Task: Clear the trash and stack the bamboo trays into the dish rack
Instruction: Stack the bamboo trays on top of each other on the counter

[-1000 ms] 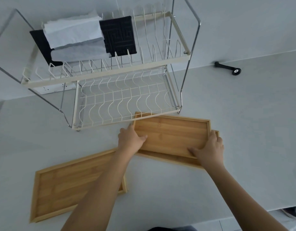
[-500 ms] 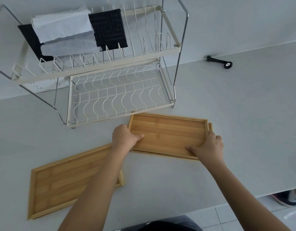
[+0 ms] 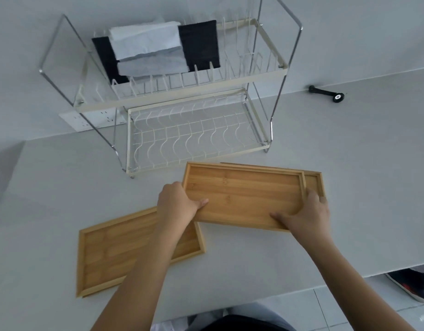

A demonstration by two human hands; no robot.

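Both hands grip one bamboo tray (image 3: 242, 194) by its short ends. The left hand (image 3: 177, 204) closes on the left end, thumb lying on the tray floor. The right hand (image 3: 306, 215) closes on the right end near the front corner, thumb on the floor, fingers wrapped around the rim. The tray's long axis runs left to right, open face up, roughly parallel to the front edge of the dish rack (image 3: 196, 139) just behind it. It lies above a second tray (image 3: 315, 181), which shows only as a strip past the right and rear edges. A third tray (image 3: 125, 249) lies flat on the counter (image 3: 349, 187) to the front left, its right end partly under the left forearm. The rack's lower tier is unoccupied; folded cloths (image 3: 146, 51) sit on the upper tier. The counter to the right is open.
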